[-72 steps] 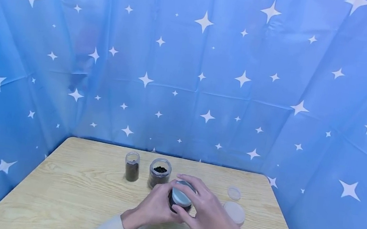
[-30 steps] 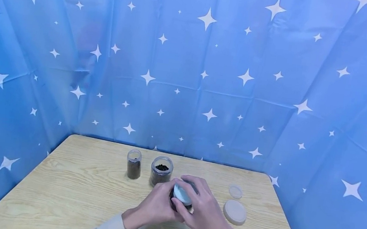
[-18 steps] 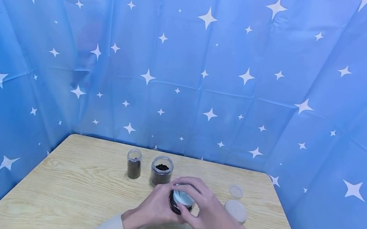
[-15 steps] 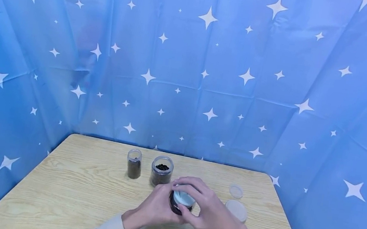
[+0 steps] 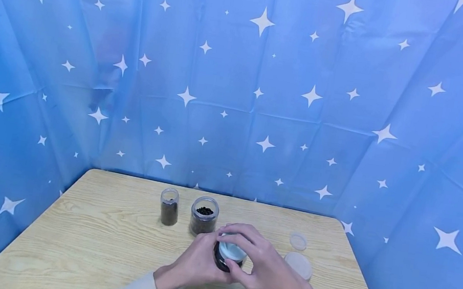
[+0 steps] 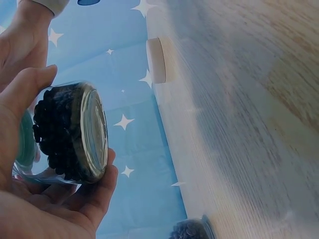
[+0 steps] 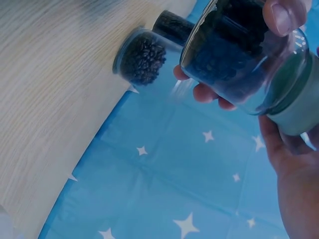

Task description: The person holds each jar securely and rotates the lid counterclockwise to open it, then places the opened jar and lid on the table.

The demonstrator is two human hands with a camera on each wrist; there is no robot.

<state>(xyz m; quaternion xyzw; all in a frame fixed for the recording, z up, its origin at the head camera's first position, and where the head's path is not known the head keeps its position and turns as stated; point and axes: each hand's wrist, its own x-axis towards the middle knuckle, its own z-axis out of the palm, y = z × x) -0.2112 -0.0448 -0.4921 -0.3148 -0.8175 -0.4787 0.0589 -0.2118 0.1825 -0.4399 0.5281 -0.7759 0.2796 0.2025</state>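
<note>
My left hand (image 5: 197, 260) grips a clear glass jar (image 6: 65, 132) round its side, thumb on one side and fingers on the other. Dark beans fill a good part of this jar, which is held up off the table. On its mouth sits a pale blue-green lid (image 5: 231, 250). My right hand (image 5: 261, 264) holds that lid by its edge, thumb at the near side and fingers curved over the far side. In the right wrist view the lid (image 7: 299, 99) is at the jar's mouth, partly hidden by the hand.
Behind the hands stand a wide uncovered jar (image 5: 203, 219) of dark beans and a narrower uncovered jar (image 5: 169, 210) with dark contents. To the right lie a small clear lid (image 5: 298, 242) and a larger pale lid (image 5: 299, 265) on the wooden table (image 5: 103, 235). A blue star-patterned curtain (image 5: 231, 80) surrounds it.
My right hand turned on the lid, then swung back and took a fresh hold with its wrist further right. My left hand keeps its grip on the jar almost unmoved.
</note>
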